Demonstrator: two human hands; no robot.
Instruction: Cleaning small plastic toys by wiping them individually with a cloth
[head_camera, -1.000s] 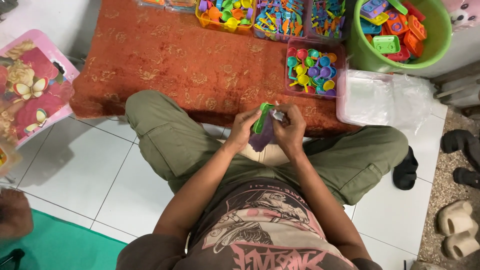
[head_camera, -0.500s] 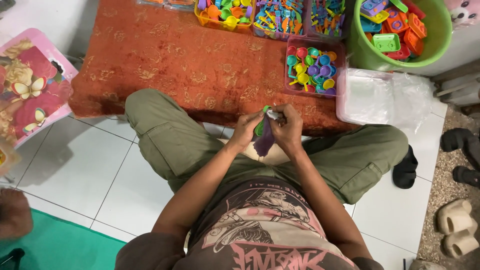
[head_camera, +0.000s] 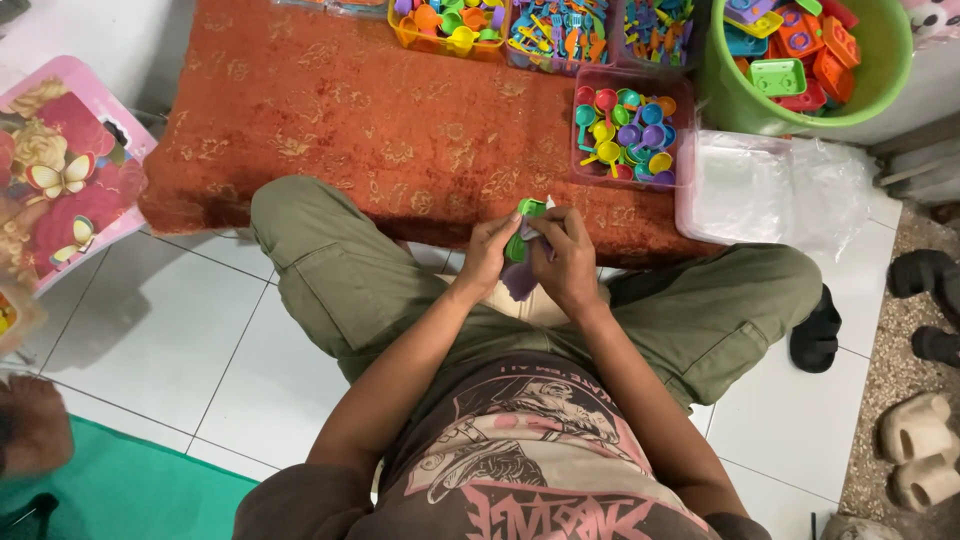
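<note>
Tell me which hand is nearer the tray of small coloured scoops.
Right. The right hand sits just below-left of the scoop tray, holding small toy pieces; the left hand is farther left.

Brown tee (head_camera: 520, 470) with pink and cream skull graphic, lower centre. Olive cargo trousers (head_camera: 340, 280), mid frame. Bare forearms. Black sandal (head_camera: 815, 330) at right.

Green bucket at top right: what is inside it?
The green bucket holds flat plastic toy trays in orange, green, purple, teal and red, heaped near the rim. Whatever lies beneath that top layer is covered, and the bucket's upper part is cut off by the frame.
</note>
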